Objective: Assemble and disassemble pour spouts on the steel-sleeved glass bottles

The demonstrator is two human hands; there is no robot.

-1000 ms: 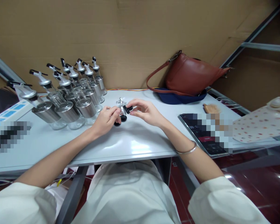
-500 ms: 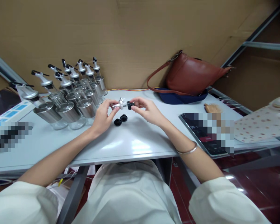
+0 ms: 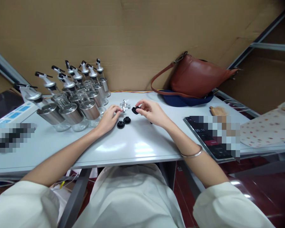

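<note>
My left hand (image 3: 108, 119) rests low on the grey table (image 3: 137, 142), its fingertips pinched on a small silver pourer spout (image 3: 123, 105). My right hand (image 3: 150, 112) pinches a small black rubber stopper (image 3: 134, 110) just to the right of the spout, a short gap between the two parts. Two more black stoppers (image 3: 123, 122) lie on the table right below my left fingers.
Several glass-and-steel oil bottles (image 3: 72, 98) with pourer tops stand in rows at the back left. A brown leather bag (image 3: 194, 77) lies on dark blue cloth at the back right. A dark tablet (image 3: 205, 139) sits at the right; a power strip (image 3: 14, 112) at the left edge.
The black stopper has come off the silver spout: my right hand has drawn it to the right and both hands have dropped closer to the table.
</note>
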